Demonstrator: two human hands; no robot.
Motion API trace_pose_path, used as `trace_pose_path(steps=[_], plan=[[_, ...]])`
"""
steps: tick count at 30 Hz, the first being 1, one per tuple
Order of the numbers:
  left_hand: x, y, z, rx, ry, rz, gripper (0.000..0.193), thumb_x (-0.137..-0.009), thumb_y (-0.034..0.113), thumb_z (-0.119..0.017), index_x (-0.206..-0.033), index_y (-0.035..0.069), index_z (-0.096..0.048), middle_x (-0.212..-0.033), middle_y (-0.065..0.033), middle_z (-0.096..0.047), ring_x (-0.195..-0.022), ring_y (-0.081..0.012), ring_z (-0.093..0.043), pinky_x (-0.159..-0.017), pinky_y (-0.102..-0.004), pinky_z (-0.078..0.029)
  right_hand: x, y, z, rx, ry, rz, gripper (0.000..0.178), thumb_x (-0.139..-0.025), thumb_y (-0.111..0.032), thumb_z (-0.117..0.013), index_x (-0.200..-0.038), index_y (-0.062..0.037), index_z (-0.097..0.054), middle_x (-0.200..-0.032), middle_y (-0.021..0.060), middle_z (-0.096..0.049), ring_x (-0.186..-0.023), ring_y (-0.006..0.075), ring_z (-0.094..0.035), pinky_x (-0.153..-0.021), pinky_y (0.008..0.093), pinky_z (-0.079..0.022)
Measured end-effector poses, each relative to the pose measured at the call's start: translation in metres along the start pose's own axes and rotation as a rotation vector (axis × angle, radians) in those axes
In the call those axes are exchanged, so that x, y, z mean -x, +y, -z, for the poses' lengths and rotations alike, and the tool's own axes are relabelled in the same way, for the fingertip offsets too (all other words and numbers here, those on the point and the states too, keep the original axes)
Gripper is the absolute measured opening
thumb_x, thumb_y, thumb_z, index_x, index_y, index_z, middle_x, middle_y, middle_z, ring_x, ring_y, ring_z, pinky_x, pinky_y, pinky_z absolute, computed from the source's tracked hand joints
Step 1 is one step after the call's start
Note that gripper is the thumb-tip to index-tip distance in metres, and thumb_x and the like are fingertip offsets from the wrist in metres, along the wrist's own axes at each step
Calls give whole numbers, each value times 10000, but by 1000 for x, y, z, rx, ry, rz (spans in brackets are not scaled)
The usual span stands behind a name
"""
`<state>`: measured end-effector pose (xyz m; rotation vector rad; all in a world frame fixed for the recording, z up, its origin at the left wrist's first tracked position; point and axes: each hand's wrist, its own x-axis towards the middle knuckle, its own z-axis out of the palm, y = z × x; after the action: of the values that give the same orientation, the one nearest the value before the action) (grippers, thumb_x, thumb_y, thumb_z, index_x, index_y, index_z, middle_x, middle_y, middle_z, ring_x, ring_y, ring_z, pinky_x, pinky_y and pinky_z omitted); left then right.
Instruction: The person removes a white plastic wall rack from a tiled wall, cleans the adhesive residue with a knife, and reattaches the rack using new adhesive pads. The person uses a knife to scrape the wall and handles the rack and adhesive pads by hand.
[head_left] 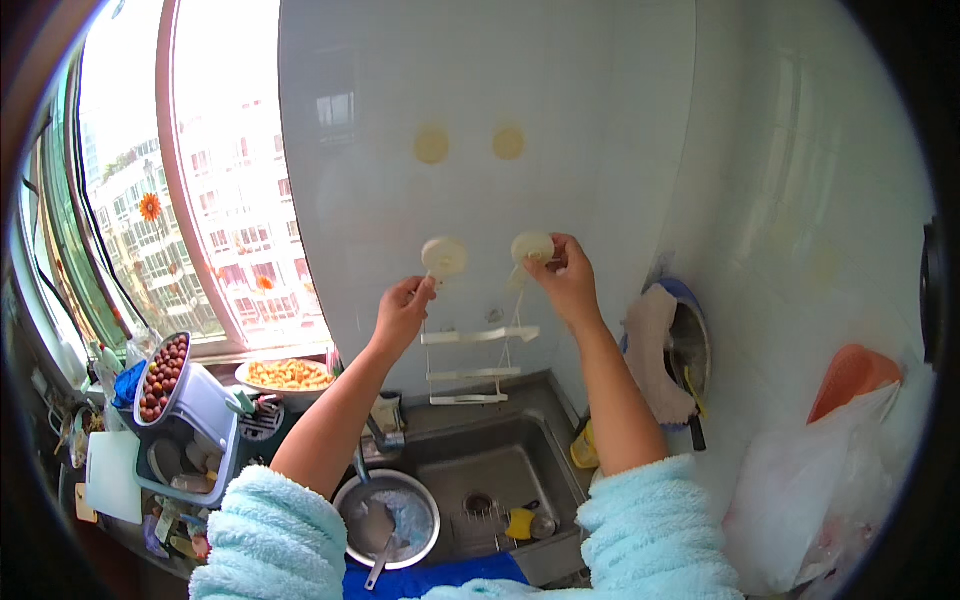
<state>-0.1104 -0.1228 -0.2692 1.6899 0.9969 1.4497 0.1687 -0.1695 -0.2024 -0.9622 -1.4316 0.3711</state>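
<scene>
Both arms reach up in front of a pale tiled wall, a small white hanging rack between them. It has two round cream discs at the top, cords below, and several narrow white bars (pixel 480 335) hanging over the sink. My left hand (pixel 402 310) is closed at the lower edge of the left disc (pixel 444 257). With thumb and fingers, my right hand (pixel 570 285) pinches the right disc (pixel 531 246). Higher on the wall are two round yellowish marks (pixel 432 145). Whether the discs touch the wall, I cannot tell.
Below is a metal sink (pixel 470 440), with a bowl (pixel 425 490) of cloudy water and a ladle. A plate of orange-yellow food (pixel 288 375) and a container of reddish round fruit (pixel 165 378) stand by the window. A pan (pixel 690 340) and white plastic bag (pixel 800 490) are at right.
</scene>
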Motion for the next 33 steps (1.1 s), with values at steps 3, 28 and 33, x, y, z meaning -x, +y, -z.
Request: trace_pose_path(steps=[3, 28, 33], plan=[[-47, 31, -3, 32, 64, -25, 463, -1088, 445, -612, -1136, 3, -740, -930, -17, -691, -712, -77, -530, -645, -266, -453, -50, -14, -7, 37, 74, 50, 490, -926, -196, -821, -1341, -25, -625, -1123, 86, -718, -944, 166, -676, -887, 330, -556], [-185, 34, 0, -213, 235, -78, 482, -1087, 436, -621, -991, -7, -786, -845, -15, -699, -760, -112, -569, -702, -317, -469, -191, 18, -48, 378, 264, 393, 447, -908, -189, -820, -1316, -93, -663, -1209, 115, -626, -809, 208, -729, -808, 356, -600], [-181, 34, 4, -234, 240, -29, 484, -1083, 440, -623, -999, -6, -791, -836, -31, -699, -748, -127, -565, -693, -325, -463, -189, 13, -49, 426, 273, 412, 437, -925, -216, -806, -1326, -102, -675, -1212, 125, -620, -853, 221, -715, -805, 367, -597]])
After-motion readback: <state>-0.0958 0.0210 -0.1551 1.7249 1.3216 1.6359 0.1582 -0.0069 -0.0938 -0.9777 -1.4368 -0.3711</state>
